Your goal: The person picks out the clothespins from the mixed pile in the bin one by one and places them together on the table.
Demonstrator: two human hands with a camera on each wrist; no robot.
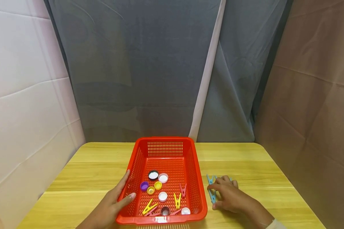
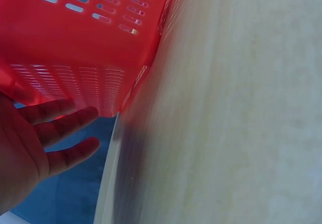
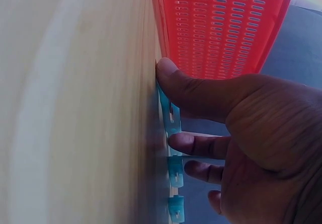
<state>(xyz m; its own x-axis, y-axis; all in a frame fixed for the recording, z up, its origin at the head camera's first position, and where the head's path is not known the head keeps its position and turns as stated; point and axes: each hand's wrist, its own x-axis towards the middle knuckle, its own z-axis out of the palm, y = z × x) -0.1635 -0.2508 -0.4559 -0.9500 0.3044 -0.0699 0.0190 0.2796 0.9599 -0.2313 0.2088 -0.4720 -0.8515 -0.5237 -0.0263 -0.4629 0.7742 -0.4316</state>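
Note:
A red basket (image 1: 200,194) stands at the table's near middle, holding several bottle caps (image 1: 162,196) and yellow and pink clothespins (image 1: 177,200). My left hand (image 1: 114,203) holds its left rim, thumb over the edge and index along the outside. In the left wrist view the other fingers (image 2: 68,128) stretch loosely beside the basket wall (image 2: 70,48). Right of the basket, my right hand (image 1: 232,195) bends over a blue clothespin (image 1: 213,197), thumb and index at it. The right wrist view shows more blue clothespins (image 3: 175,171) on the table under the hand.
The wooden table (image 1: 261,165) extends to both sides of the basket. Grey cloth (image 1: 160,79) hangs behind it, with a white cloth (image 1: 31,111) to the left and a brownish one (image 1: 312,105) to the right.

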